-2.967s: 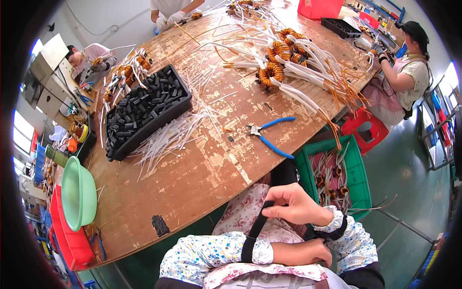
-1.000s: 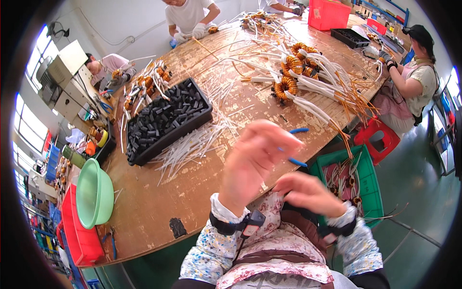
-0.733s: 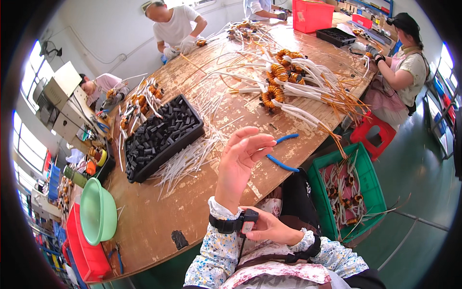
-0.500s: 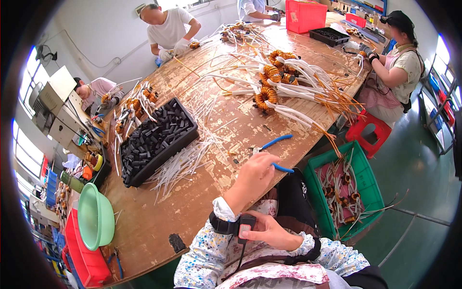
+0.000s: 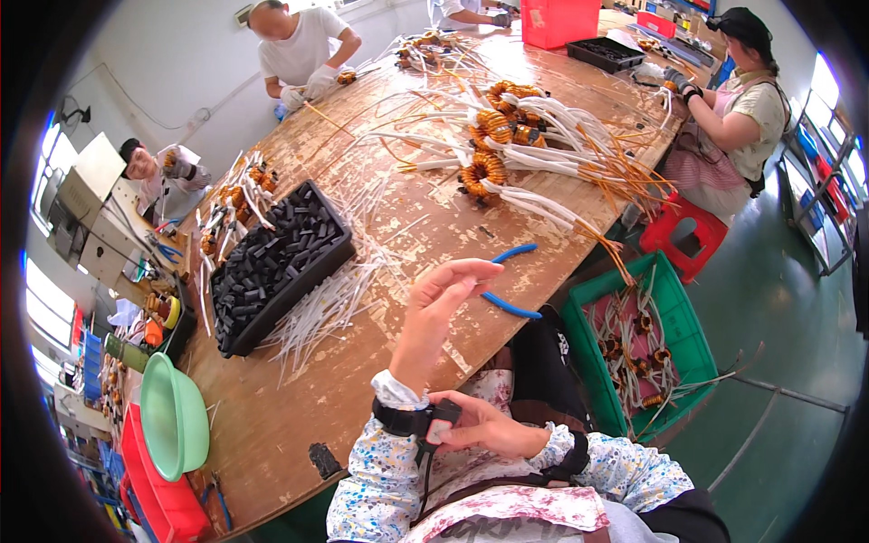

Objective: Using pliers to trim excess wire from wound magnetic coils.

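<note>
My left hand (image 5: 441, 312) is raised over the near edge of the wooden table (image 5: 380, 235), holding nothing, fingers loosely curled and apart. A black wrist band (image 5: 407, 419) with a small black device sits on my left wrist. My right hand (image 5: 484, 427) reaches across my lap and pinches that device with thumb and fingers. Blue-handled pliers (image 5: 507, 281) lie on the table just beyond my left hand, partly hidden by its fingertips.
A black tray of black parts (image 5: 272, 267) and loose white tubes (image 5: 326, 303) lie to the left. Copper coils with white leads (image 5: 493, 136) fill the far table. A green crate (image 5: 674, 303), a red stool (image 5: 683, 235), a green bowl (image 5: 167, 416) and three seated people surround it.
My left hand rose from my lap, swung up over the table edge near the pliers and stays lifted. My right hand moved onto the left wrist band.
</note>
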Demonstrator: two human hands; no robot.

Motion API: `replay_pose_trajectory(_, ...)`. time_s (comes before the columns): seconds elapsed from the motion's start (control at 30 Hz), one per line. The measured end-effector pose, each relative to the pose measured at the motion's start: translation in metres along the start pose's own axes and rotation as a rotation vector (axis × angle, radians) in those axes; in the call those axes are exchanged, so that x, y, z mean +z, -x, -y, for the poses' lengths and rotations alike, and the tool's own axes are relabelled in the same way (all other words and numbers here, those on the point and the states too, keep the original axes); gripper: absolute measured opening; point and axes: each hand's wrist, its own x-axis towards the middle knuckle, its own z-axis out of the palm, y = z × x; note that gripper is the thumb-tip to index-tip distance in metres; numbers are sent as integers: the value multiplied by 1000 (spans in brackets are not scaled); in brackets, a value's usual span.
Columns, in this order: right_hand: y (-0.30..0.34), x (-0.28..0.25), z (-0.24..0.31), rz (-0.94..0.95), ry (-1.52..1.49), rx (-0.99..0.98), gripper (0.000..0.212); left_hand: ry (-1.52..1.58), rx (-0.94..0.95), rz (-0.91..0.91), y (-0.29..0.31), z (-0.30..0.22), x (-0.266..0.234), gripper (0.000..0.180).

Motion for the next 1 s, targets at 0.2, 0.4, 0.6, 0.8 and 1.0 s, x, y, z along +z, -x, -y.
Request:
replay_pose_trajectory(0.2,8,-51,61,-392,22,-314,26,-168,-24,44,20,-1,7,23)
replay_pose_trajectory(0.4,31,-113,78,-437,-731,-566,11,-380,-82,366,64,32,54,22)
replay_pose_trajectory(0.6,43,-125,68,-515,-837,-642,9,-368,-84,647,95,63,89,55)
replay_pose_trajectory(0.8,40,-118,62,-903,-415,-698,4,-37,-460,656,104,99,92,37)
replay_pose_trajectory(1.0,53,-132,66,-802,-381,-716,4,-21,-545,679,100,114,90,37)
